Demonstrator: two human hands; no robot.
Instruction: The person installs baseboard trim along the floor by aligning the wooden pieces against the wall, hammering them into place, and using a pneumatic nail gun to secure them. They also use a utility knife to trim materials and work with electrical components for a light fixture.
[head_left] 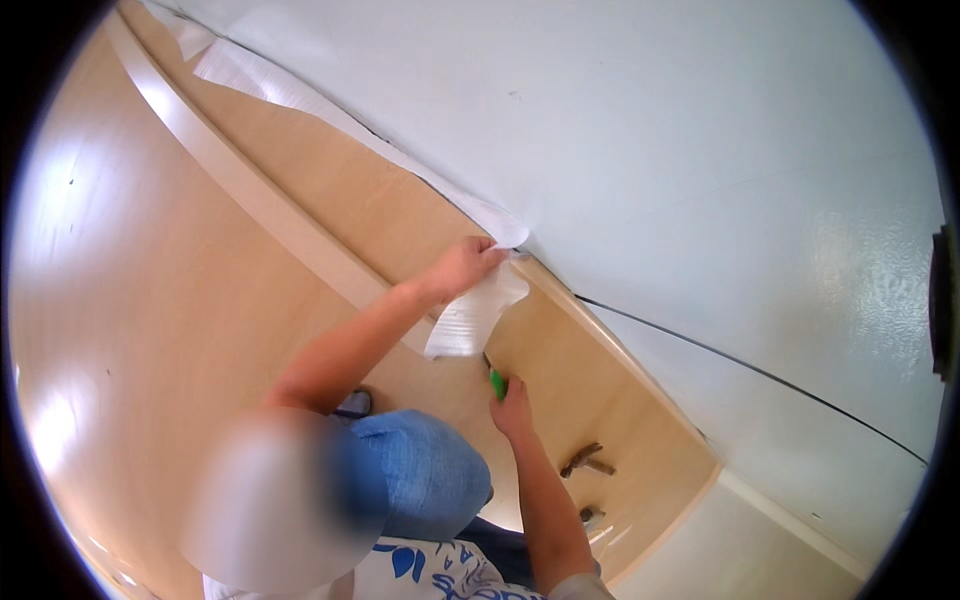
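My left hand [468, 262] is closed on a thin white sheet strip [465, 310] at the seam where the light wood-coloured panel meets the pale wall. A loose flap hangs below my fingers, and the strip [275, 90] continues along the seam toward the upper left. Lower and to the right, my right hand [510, 405] grips a green-handled tool [497, 380] with a narrow dark end pointing up toward the flap, over the wooden surface [600, 390].
A hammer [585, 460] lies right of my right hand, with another small dark object [590, 516] below it. A raised band [200, 145] runs diagonally along the wooden surface. A pale wall [750, 180] with a dark gap fills the right. My bent knee in jeans is below.
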